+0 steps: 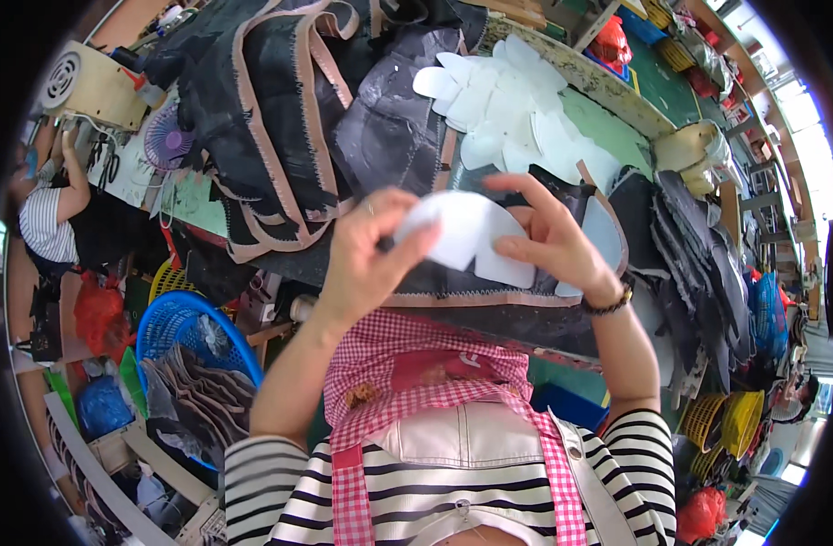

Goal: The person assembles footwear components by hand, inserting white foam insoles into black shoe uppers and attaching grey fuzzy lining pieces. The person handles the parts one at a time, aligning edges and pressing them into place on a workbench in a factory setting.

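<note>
Between my hands, above the table edge, is a white curved sheet piece (pixel 457 226), with a notch or overlap at its lower edge; I cannot tell whether it is one piece or two. My left hand (pixel 369 250) pinches its left side, thumb on top and fingers partly blurred. At the piece's right side, my right hand (pixel 553 235) holds on with the thumb in front and the index finger raised. Beyond them lies a loose pile of similar white pieces (pixel 507 105). Under my hands is dark material with a tan zigzag-stitched edge (pixel 489 298).
Black sheets with tan stitched strips (pixel 280 118) are heaped at the back left. More dark pieces (pixel 698 264) hang at the right. A blue basket (pixel 198 309) with dark strips stands lower left. A purple fan (pixel 168 136) and another person (pixel 57 209) are farther left.
</note>
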A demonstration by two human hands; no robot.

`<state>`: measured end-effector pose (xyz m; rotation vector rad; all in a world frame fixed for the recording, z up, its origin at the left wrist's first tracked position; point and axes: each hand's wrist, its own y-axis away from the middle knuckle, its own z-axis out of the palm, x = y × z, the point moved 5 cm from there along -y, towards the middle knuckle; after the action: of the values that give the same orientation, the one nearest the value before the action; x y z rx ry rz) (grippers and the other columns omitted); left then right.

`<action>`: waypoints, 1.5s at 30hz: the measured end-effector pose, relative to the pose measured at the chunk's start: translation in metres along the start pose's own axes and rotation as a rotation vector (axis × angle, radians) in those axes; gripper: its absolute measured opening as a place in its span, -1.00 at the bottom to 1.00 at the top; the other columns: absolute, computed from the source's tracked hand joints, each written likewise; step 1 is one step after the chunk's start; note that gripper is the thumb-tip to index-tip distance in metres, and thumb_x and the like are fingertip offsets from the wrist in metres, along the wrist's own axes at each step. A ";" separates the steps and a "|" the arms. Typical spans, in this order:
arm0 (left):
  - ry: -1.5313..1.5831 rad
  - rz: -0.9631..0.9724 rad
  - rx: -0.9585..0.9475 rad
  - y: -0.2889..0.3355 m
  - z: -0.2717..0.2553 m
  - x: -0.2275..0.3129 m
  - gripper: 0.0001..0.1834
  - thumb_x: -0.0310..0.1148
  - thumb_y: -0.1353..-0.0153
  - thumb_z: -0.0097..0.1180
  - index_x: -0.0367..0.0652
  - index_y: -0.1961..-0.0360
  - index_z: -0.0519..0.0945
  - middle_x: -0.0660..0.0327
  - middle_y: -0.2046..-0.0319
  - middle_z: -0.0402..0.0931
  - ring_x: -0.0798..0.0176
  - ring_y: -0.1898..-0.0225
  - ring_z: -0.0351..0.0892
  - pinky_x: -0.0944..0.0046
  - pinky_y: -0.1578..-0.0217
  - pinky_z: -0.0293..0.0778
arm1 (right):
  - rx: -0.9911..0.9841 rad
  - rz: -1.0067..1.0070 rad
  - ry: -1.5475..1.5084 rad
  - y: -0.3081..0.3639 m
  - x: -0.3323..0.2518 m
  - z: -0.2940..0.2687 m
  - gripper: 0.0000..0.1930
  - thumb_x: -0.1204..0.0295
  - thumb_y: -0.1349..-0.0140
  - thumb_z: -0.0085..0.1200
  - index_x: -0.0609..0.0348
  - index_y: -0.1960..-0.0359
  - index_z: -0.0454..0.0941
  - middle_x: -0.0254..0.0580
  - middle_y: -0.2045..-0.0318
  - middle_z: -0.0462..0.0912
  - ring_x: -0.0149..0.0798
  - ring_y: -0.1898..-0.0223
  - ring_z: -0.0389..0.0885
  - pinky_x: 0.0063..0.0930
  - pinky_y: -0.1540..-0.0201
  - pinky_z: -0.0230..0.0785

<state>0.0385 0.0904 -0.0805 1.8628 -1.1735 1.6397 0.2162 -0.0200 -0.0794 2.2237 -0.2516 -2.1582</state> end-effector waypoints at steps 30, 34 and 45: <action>-0.627 -0.051 0.136 0.050 0.032 -0.044 -0.77 -0.29 -0.20 0.14 -0.27 0.35 0.67 0.14 0.11 0.59 0.03 0.03 0.45 0.07 0.00 0.26 | 0.168 -0.199 1.046 0.030 0.042 0.059 -0.65 0.43 -0.02 0.25 0.14 0.09 0.57 -0.04 0.24 0.44 -0.01 0.21 0.52 -0.20 0.17 0.42; -0.657 0.040 -0.062 0.043 0.035 -0.027 -0.65 -0.16 -0.19 0.17 -0.25 0.18 0.62 0.13 0.13 0.57 0.03 0.00 0.45 0.05 0.00 0.26 | 0.187 -0.228 1.046 0.027 0.037 0.075 -0.61 0.53 0.05 0.21 0.25 0.10 0.54 0.01 0.10 0.48 0.02 0.07 0.51 -0.18 0.02 0.41; -1.140 0.906 -0.427 0.048 0.031 -0.010 -0.81 -0.37 0.05 0.11 -0.23 0.40 0.59 0.20 0.20 0.49 0.20 0.01 0.44 0.11 -0.01 0.35 | 0.083 -0.383 1.467 0.015 0.056 0.102 -0.82 0.43 0.07 0.06 0.28 0.45 0.52 0.00 0.36 0.52 -0.13 0.24 0.57 -0.38 0.17 0.45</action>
<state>0.0204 0.0430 -0.1082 2.0582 -2.8346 0.2891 0.1144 -0.0334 -0.1367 3.3002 0.1669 -0.0925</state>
